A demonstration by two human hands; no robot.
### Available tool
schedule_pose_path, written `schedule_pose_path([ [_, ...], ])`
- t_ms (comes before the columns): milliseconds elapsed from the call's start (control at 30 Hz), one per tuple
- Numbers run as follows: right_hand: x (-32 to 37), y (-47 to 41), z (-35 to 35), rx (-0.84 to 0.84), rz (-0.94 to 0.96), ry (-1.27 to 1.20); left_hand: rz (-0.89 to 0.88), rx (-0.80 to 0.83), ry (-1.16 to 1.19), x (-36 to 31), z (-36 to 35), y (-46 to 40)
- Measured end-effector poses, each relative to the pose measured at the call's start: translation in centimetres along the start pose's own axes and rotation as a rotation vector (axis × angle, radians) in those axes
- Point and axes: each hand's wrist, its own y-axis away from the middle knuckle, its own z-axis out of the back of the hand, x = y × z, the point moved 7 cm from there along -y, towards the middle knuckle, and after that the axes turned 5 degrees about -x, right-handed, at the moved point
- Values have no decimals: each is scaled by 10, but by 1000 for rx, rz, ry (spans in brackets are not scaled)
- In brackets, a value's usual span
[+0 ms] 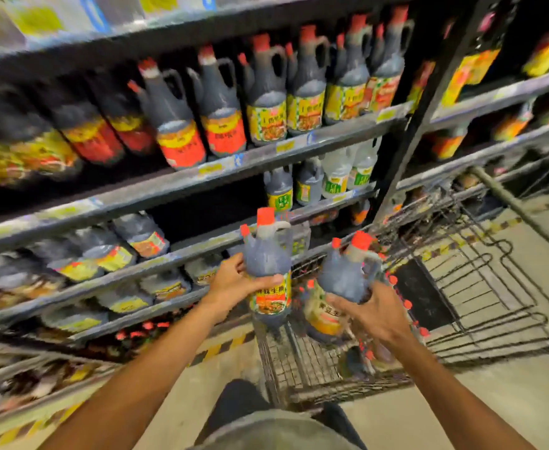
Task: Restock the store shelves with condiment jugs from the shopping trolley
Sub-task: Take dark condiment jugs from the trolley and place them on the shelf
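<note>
Two bare forearms reach out below me. My left hand [234,280] has its grip wrapped round one dark red-capped plastic condiment jug [268,264]; my right hand [372,315] has its grip curled round a second dark red-capped jug [344,274]. Both are held above one wire shopping trolley [480,287], beside grey metal store shelves [169,186]. Trolley stock: several more jugs, blurred, uncounted.
</note>
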Motion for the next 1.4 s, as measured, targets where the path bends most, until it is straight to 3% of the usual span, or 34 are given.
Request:
schedule_pose_path([
  [267, 80, 16, -27, 267, 244, -43, -54, -287, 89, -3, 78, 112],
  [567, 203, 84, -125, 467, 502, 15, -113, -587, 146, 10, 215, 238],
  [700, 270, 136, -175, 536, 610, -9, -188, -644, 154, 14, 292, 294],
  [1000, 349, 210, -281, 473, 665, -7, -304, -663, 114, 14, 425, 347],
  [1400, 379, 170, -286, 266, 619, -45, -380, -563, 101, -13, 457, 254],
])
